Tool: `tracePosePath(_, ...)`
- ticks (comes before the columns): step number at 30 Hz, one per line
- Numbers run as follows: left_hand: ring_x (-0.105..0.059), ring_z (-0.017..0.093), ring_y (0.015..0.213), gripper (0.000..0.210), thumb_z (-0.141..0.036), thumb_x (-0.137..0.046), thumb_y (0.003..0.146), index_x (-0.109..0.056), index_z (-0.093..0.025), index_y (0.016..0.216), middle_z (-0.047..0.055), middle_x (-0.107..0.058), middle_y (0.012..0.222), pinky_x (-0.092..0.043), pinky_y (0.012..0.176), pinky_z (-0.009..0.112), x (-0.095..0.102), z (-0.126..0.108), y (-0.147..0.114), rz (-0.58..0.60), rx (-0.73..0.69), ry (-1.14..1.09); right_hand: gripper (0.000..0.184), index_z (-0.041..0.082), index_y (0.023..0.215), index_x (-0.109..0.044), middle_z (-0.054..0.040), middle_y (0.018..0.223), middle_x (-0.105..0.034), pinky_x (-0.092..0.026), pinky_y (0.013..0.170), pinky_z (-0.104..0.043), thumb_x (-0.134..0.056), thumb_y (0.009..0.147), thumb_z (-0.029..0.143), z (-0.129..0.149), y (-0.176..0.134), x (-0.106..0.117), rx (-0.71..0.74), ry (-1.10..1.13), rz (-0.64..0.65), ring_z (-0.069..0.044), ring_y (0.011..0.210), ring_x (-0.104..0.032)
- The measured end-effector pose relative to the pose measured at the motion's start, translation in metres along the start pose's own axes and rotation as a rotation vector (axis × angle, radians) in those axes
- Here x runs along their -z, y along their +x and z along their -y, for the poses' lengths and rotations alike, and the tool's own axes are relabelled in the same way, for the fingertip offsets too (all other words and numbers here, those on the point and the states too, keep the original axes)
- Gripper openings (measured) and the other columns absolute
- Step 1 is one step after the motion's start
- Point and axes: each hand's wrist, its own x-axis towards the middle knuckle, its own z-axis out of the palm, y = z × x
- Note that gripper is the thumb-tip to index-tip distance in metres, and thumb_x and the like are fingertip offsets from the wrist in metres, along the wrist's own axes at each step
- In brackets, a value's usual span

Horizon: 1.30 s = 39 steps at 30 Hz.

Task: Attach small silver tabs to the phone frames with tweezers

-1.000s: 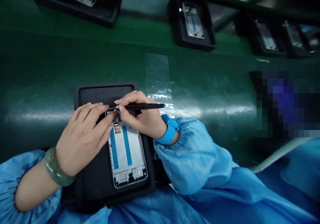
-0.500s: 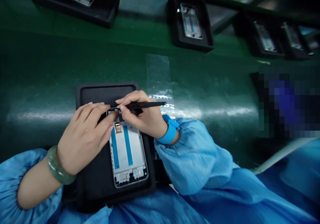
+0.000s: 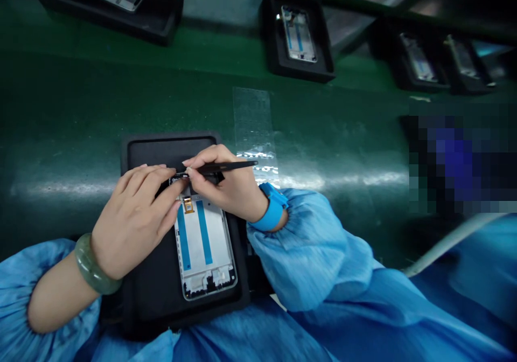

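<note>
A phone frame with two blue strips and a small gold flex cable lies face down, slightly tilted, in a black tray. My left hand spreads over its upper left corner, thumb at the side edge and index fingertip pressing near the top. Black tweezers are pinched in my right hand, pointing left at the top edge of the frame. Their tips, and whatever they touch, are hidden behind my fingers.
A clear plastic strip sheet lies on the green bench beyond my right hand. Along the back stand several black trays, one at centre holding another phone frame. A pixelated patch covers the right side.
The whole view has shifted slightly, so the back trays appear further left. Both hands keep nearly the same pose at the top of the phone frame, and the tweezers stay in my right hand.
</note>
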Motion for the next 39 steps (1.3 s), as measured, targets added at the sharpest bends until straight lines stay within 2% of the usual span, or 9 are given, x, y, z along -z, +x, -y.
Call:
tracePosePath(6, -0.050, 0.028, 0.109, 0.032, -0.021, -0.047, 0.086, -0.055, -0.013, 0.116, 0.013, -0.055, 0.112, -0.042, 0.094, 0.046, 0.0005, -0.0008, 0.0009, -0.007, -0.006, 0.006, 0.009, 0.022, 0.086, -0.051, -0.0005, 0.086, -0.063, -0.052, 0.071, -0.025, -0.056, 0.081, 0.017, 0.0005, 0.0005, 0.0009, 0.026, -0.008, 0.005, -0.012, 0.079, -0.063)
tracePosePath(10, -0.050, 0.029, 0.108, 0.031, -0.029, -0.048, 0.087, -0.057, -0.014, 0.113, 0.013, -0.056, 0.112, -0.042, 0.093, 0.046, 0.0009, -0.0012, 0.0012, 0.002, -0.002, 0.013, 0.007, 0.021, 0.086, -0.053, -0.0003, 0.086, -0.063, -0.051, 0.068, -0.024, -0.056, 0.082, 0.018, 0.0044, 0.0030, 0.0014, 0.032, -0.079, 0.038, -0.012, 0.078, -0.062)
tracePosePath(17, -0.050, 0.029, 0.106, 0.033, -0.031, -0.051, 0.085, -0.056, -0.015, 0.114, 0.012, -0.056, 0.114, -0.043, 0.092, 0.047, -0.0007, 0.0005, -0.0004, 0.007, 0.008, 0.006, 0.003, 0.018, 0.082, -0.053, 0.0006, 0.082, -0.059, -0.051, 0.062, -0.020, -0.056, 0.082, 0.020, 0.0035, 0.0070, 0.0000, -0.088, 0.064, -0.031, -0.009, 0.070, -0.061)
tracePosePath(27, -0.051, 0.029, 0.106, 0.034, -0.032, -0.052, 0.085, -0.055, -0.014, 0.114, 0.012, -0.056, 0.113, -0.044, 0.089, 0.046, -0.0024, 0.0027, -0.0011, -0.015, -0.010, -0.003, 0.009, 0.017, 0.081, -0.053, 0.0014, 0.080, -0.059, -0.047, 0.062, -0.019, -0.056, 0.076, 0.011, 0.0062, 0.0060, 0.0036, 0.000, -0.069, -0.043, -0.008, 0.071, -0.059)
tracePosePath(33, -0.051, 0.029, 0.106, 0.034, -0.031, -0.052, 0.085, -0.055, -0.014, 0.115, 0.012, -0.056, 0.114, -0.044, 0.091, 0.047, -0.0027, 0.0021, -0.0008, -0.022, -0.011, -0.005, 0.005, 0.017, 0.081, -0.052, 0.0029, 0.076, -0.056, -0.045, 0.054, -0.016, -0.056, 0.080, 0.016, 0.0054, 0.0060, 0.0075, -0.042, 0.063, -0.040, -0.005, 0.063, -0.057)
tracePosePath(39, -0.051, 0.029, 0.106, 0.034, -0.031, -0.052, 0.085, -0.056, -0.014, 0.114, 0.013, -0.056, 0.113, -0.044, 0.091, 0.047, -0.0020, 0.0015, -0.0004, -0.004, -0.005, -0.010, 0.011, 0.019, 0.082, -0.052, 0.0016, 0.081, -0.061, -0.048, 0.067, -0.021, -0.056, 0.076, 0.010, 0.0038, 0.0026, 0.0046, 0.044, -0.054, -0.036, -0.009, 0.074, -0.060)
